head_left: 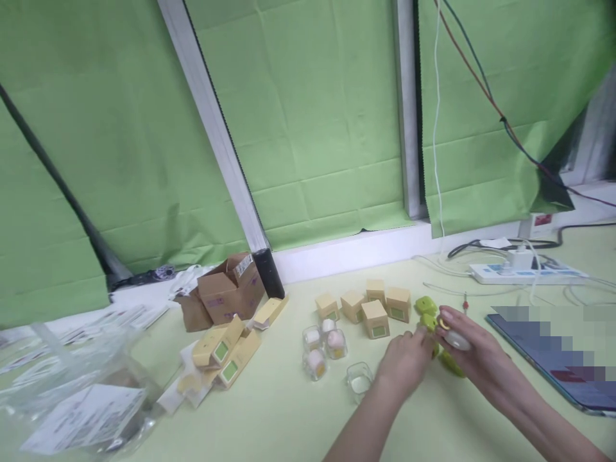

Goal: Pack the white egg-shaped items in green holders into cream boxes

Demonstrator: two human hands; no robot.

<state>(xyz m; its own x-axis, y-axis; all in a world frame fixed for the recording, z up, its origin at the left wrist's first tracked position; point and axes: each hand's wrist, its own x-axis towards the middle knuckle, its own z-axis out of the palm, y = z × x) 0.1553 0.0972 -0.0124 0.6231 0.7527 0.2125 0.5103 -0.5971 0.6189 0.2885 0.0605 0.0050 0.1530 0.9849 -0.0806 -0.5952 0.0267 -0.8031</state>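
Note:
My left hand [407, 363] and my right hand [464, 346] meet over the pale green table [289, 417], right of centre. The right hand's fingers are closed round a small whitish rounded piece [457, 340]. The left hand is curled next to it, touching small green pieces [426, 307]; what it grips is hidden. Another green piece [452, 364] lies under the hands. Several small tan boxes [375, 317] stand just behind the hands. Small clear jars [320, 346] with pink and white contents stand to the left, and one clear jar [360, 378] sits near my left wrist.
Flat tan cartons [226, 353] and a brown cardboard box [226, 295] lie at centre left beside a black cylinder [268, 273]. A clear plastic bag [72, 398] fills the near left. A power strip [524, 274] with cables and a dark tablet [553, 359] lie right.

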